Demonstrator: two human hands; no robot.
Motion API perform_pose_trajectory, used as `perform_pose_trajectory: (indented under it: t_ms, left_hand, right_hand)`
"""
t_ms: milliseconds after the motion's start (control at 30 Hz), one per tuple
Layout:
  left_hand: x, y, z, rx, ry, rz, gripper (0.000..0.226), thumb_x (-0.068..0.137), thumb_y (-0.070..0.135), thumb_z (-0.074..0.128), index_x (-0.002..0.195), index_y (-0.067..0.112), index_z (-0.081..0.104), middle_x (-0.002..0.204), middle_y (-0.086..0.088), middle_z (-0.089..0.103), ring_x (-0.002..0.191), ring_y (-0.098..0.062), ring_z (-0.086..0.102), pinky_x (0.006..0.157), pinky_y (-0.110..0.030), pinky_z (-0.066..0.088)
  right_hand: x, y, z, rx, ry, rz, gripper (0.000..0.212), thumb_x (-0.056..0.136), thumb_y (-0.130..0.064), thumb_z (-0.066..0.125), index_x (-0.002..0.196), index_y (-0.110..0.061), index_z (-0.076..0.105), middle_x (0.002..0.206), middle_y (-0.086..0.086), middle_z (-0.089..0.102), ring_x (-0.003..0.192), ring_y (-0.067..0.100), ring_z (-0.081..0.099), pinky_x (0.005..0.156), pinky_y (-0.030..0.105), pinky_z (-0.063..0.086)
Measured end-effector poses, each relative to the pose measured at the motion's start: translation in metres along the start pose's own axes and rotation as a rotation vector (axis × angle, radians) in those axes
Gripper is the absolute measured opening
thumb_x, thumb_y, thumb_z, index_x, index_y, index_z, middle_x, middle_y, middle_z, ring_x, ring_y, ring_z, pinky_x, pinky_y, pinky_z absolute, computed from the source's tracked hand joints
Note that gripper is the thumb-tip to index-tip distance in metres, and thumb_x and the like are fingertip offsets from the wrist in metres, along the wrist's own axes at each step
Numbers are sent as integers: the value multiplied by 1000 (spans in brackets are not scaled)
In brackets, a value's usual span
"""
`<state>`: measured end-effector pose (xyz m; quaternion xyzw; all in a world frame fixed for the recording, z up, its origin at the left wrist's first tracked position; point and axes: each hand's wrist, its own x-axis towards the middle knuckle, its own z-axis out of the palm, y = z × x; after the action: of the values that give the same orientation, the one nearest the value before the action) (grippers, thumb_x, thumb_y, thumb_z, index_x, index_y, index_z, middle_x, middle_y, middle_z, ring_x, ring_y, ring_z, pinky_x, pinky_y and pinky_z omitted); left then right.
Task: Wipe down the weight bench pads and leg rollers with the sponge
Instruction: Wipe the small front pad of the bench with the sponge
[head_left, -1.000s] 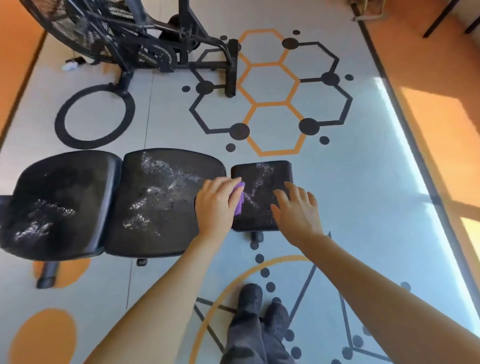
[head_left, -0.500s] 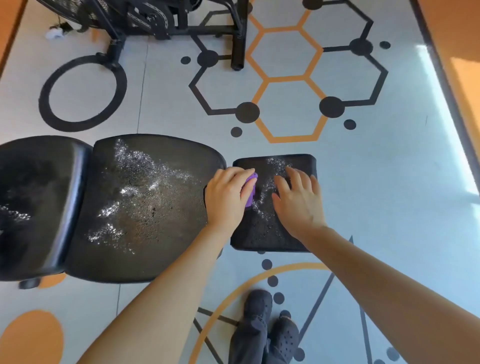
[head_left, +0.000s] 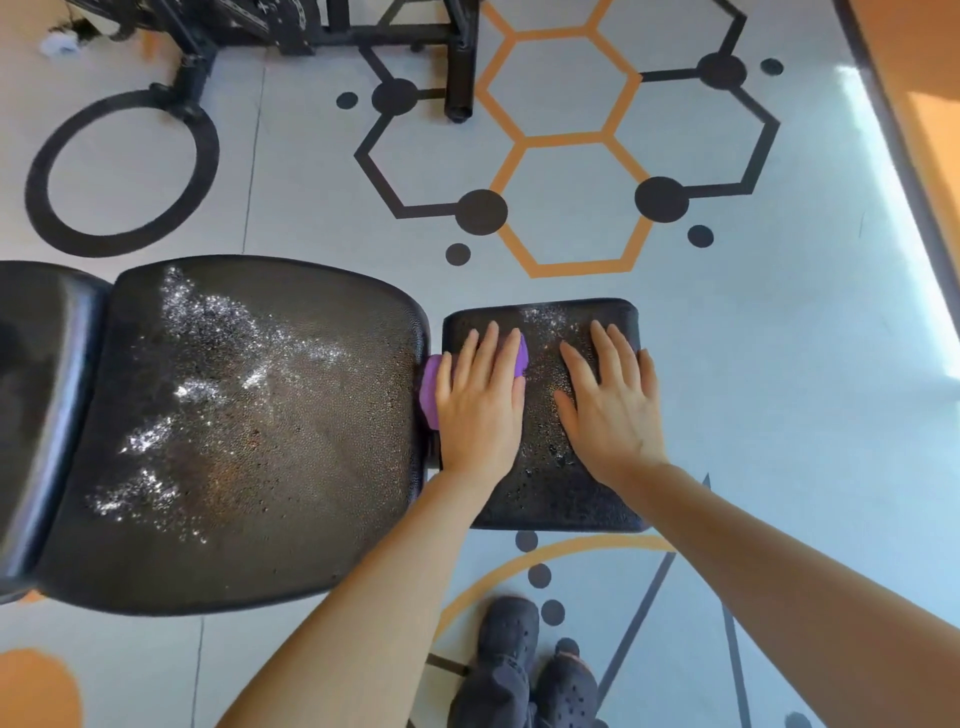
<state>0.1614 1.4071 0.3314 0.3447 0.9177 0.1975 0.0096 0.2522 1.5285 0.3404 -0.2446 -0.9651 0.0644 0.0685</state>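
The floor (head_left: 779, 364) is seen as pale grey w/ black and orange hexagons, dots and a black ring. A black exercise machine frame (head_left: 332, 31) is seen at the top edge, feet on the floor.

The weight bench runs left to right. A far-left pad (head_left: 36, 415) is only partly in view. The large middle pad (head_left: 249, 431) is covered w/ white foamy streaks and droplets. The small seat pad (head_left: 545, 493) sits just beside it on the right, separated by a narrow gap, also wet w/ foam near its far edge.

The left hand (head_left: 480, 400) is laid flat, fingers extended and together, pressed down on the purple sponge (head_left: 430, 389) at the small pad's left edge; sponge shows past the hand on both sides, partly over the gap. Not clamped, just pressed. The right hand (head_left: 610, 400) is laid flat and open on the same pad, fingers slightly spread, holding nothing, near the left hand but not touching it.

Dark clog shoes (head_left: 540, 670) are seen at the bottom, on the floor.
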Motion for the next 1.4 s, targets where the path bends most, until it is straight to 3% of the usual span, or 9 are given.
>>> perform_pose_trajectory:
  t_ms: [100,267,433,533,733,833,1000,1200,1400]
  left_hand:
    - [-2,-7,-10,-163,37,-9,43,96,25,38,134,9,50,143,-11,47,133,-27,43,108,-44,34]
    - [-13,-26,-19,-31,-7,137,43,93,25,45,134,16,53,141,-9,49,125,-27,48,104,-45,37]
    - [7,-31,-22,-1,-6,114,44,86,23,45,128,18,59,116,-7,58,98,-30,56,73,-43,51]
    - [28,-24,-28,-106,16,-32,39,87,14,60,126,13,60,107,-10,55,93,-30,58,62,-42,54]
    - [8,-6,-35,-113,-93,-140,53,93,47,31,134,21,51,111,-7,51,101,-28,53,71,-42,51]
    - [-7,-15,-35,-69,-9,-38,46,94,38,36,130,17,56,111,-6,54,94,-27,55,73,-44,50]
    - [-2,-27,-16,-73,-95,280,48,98,25,36,143,9,42,151,-11,35,138,-27,34,110,-42,31]
    - [-13,-23,1,-126,-81,196,54,96,29,43,145,6,38,155,-13,28,144,-25,25,113,-39,30]
    - [11,-16,9,-88,-25,35,47,95,24,39,138,6,47,150,-16,37,136,-32,38,104,-43,42]
  right_hand:
    - [2,-3,1,10,-4,7,52,84,-29,67,133,-13,54,145,22,42,137,38,35,109,61,27]
    - [6,-8,5,-9,-7,-8,51,86,-30,63,133,-14,54,148,21,39,139,37,32,111,62,23]
    - [4,-10,7,-52,-7,5,52,90,-37,39,137,-17,50,150,19,37,141,35,30,112,60,21]
    - [3,-11,8,-52,-11,11,54,91,-38,34,138,-18,48,151,18,36,142,34,28,113,59,19]
    - [3,-11,7,-58,-13,15,54,90,-37,38,139,-17,47,151,18,35,143,33,26,114,58,18]
    - [3,-11,7,-53,-7,16,54,89,-37,39,139,-17,48,151,19,35,143,33,26,114,58,18]
    - [2,-11,6,-49,4,17,53,89,-35,42,139,-17,48,151,18,36,143,33,26,114,58,18]
    - [2,-11,6,-47,-6,13,54,90,-33,40,140,-17,47,152,18,34,144,32,24,115,57,17]
    - [2,-12,4,-68,-33,-1,54,92,-36,36,143,-20,44,155,16,30,145,31,22,115,57,15]
